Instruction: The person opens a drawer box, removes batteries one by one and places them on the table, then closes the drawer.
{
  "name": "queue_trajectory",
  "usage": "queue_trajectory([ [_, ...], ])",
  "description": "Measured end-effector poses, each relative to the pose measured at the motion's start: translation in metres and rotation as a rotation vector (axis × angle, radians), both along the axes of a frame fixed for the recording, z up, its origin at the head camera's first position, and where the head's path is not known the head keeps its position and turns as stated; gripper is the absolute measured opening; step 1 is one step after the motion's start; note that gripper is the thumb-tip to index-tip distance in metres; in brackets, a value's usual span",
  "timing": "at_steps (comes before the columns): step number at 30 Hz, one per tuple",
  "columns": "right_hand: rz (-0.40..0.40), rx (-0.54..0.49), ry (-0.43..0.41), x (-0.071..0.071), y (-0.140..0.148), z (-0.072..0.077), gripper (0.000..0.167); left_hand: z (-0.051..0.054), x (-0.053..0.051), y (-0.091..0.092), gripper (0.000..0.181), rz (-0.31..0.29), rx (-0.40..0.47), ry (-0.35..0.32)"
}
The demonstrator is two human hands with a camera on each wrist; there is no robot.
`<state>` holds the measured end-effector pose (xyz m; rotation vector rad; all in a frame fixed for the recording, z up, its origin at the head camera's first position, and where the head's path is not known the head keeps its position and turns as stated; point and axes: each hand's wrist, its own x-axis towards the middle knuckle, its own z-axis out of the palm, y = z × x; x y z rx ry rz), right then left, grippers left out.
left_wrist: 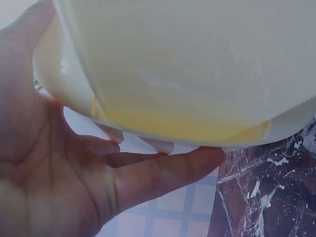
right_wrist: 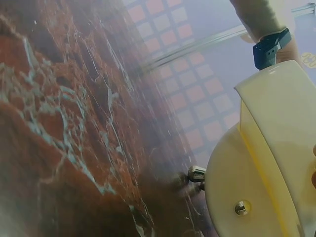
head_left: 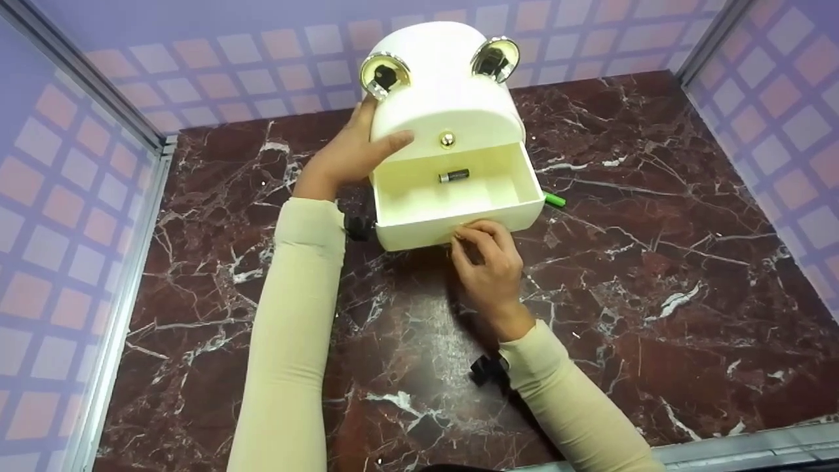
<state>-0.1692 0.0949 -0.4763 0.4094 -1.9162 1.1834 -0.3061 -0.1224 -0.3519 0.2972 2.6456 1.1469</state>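
A cream drawer box [head_left: 432,78] with a rounded top stands upright on the marble-patterned surface, its lower drawer [head_left: 459,233] pulled out. Inside the drawer lies a small dark battery-like cylinder [head_left: 453,176] with a silvery end. My left hand [head_left: 354,147] rests against the box's left side, thumb on the front face; the left wrist view shows its fingers nearly straight along the wall. With bent fingers my right hand [head_left: 488,262] pinches the small knob at the middle of the drawer front. Those fingertips mostly hide the knob.
A round gold knob [head_left: 447,139] sits on the upper front. Two shiny gold cup-shaped fittings [head_left: 385,73] flank the top. A green pen-like item [head_left: 554,199] pokes out right of the drawer. Checked panels [head_left: 59,262] enclose the marble-patterned surface [head_left: 655,295].
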Motion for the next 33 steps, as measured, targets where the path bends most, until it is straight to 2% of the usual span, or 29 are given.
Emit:
queue_trajectory([
  [9, 0.131, 0.13, -0.056, -0.001, 0.017, 0.018, 0.011, -0.002, 0.002, -0.001, 0.103, 0.011, 0.031, -0.007],
  [17, 0.232, 0.196, -0.05, -0.007, 0.03, 0.042, 0.007, -0.001, 0.002, -0.001, 0.106, 0.023, 0.007, -0.022],
  [20, 0.252, 0.265, -0.065, -0.011, 0.038, 0.058, 0.006, -0.001, 0.003, -0.001, 0.108, 0.032, -0.005, -0.028],
  [26, 0.285, 0.442, -0.169, -0.026, 0.057, 0.088, 0.009, -0.001, 0.004, 0.0, 0.109, 0.036, -0.023, -0.032],
  [33, 0.324, 0.504, -0.198, -0.045, 0.068, 0.108, 0.009, -0.003, 0.005, -0.001, 0.109, 0.037, 0.0, -0.036],
])
